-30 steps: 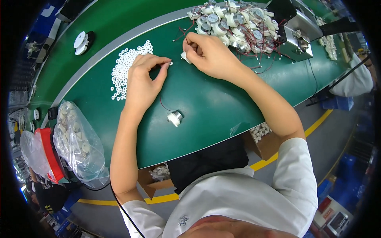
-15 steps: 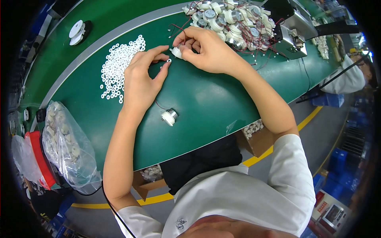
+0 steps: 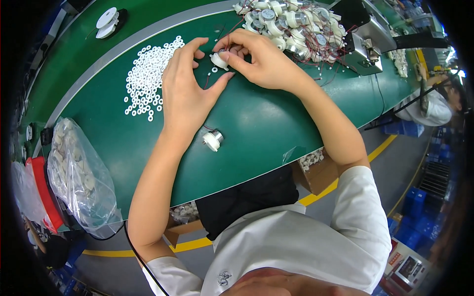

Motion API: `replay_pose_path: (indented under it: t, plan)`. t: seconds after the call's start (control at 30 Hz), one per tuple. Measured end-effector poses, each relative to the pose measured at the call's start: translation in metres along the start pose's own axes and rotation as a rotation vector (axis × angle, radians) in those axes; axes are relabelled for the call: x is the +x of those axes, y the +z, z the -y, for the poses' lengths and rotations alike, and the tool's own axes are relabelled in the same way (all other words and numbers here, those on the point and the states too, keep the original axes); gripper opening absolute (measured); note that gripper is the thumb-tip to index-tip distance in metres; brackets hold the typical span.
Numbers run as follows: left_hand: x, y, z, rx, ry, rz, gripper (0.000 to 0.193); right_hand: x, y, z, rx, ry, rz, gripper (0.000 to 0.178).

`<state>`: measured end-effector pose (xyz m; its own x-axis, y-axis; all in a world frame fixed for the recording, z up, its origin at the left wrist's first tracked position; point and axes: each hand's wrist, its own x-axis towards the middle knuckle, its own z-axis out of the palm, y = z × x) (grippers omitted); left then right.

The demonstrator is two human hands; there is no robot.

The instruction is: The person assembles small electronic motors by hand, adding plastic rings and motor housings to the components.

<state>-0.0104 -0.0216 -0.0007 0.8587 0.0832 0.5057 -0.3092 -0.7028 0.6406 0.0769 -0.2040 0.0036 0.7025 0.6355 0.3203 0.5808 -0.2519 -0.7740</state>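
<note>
My right hand point(image 3: 259, 59) grips a small motor with a white plastic housing point(image 3: 217, 61) between thumb and fingers. A thin dark red wire runs up from it. One white ring washer point(image 3: 214, 70) sits right at the motor's near edge; whether it touches the motor I cannot tell. Around the other side, my left hand point(image 3: 186, 91) is open, thumb and fingers spread apart, with nothing seen between them. Its fingers are close to a loose heap of white ring washers point(image 3: 146, 74). Nearer to me, a second motor with a white base point(image 3: 213, 140) lies on the green table point(image 3: 256, 133).
A large pile of wired motors point(image 3: 296, 27) stands at the far right, beside a metal device point(image 3: 366, 52). At left lie a clear bag of pale parts point(image 3: 79, 172) and a red bin point(image 3: 43, 190). Cardboard boxes point(image 3: 316, 175) sit under the table edge. Another person point(image 3: 432, 106) is at far right.
My left hand has opened and shifted right; the washer at its fingertips is now out of its hold, beside the motor. My right hand still holds the motor. The view has shifted slightly.
</note>
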Motion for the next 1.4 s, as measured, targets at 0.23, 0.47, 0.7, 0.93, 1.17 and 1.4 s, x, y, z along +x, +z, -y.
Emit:
replay_pose_path:
  t: [0.23, 0.47, 0.7, 0.93, 1.17, 1.4]
  plan:
    - [-0.006, -0.001, 0.004, -0.006, -0.002, 0.041, 0.068, -0.002, 0.001, 0.005, -0.040, 0.104, 0.010, 0.022]
    - [-0.006, -0.006, 0.007, -0.066, -0.024, 0.052, 0.063, -0.001, 0.000, 0.001, -0.021, 0.027, -0.011, 0.026]
    - [-0.004, -0.002, 0.005, -0.052, -0.026, 0.068, 0.068, -0.002, -0.006, 0.002, -0.129, -0.037, 0.031, 0.022]
    - [-0.005, 0.005, 0.006, -0.099, -0.021, 0.045, 0.072, 0.000, -0.010, -0.001, -0.118, -0.024, 0.037, 0.021]
    - [-0.004, 0.002, 0.006, -0.113, -0.028, 0.054, 0.078, 0.001, -0.012, 0.001, -0.187, -0.073, 0.067, 0.021]
    - [-0.008, 0.000, 0.006, -0.084, -0.004, 0.064, 0.078, 0.002, -0.008, -0.003, -0.163, -0.166, 0.027, 0.019]
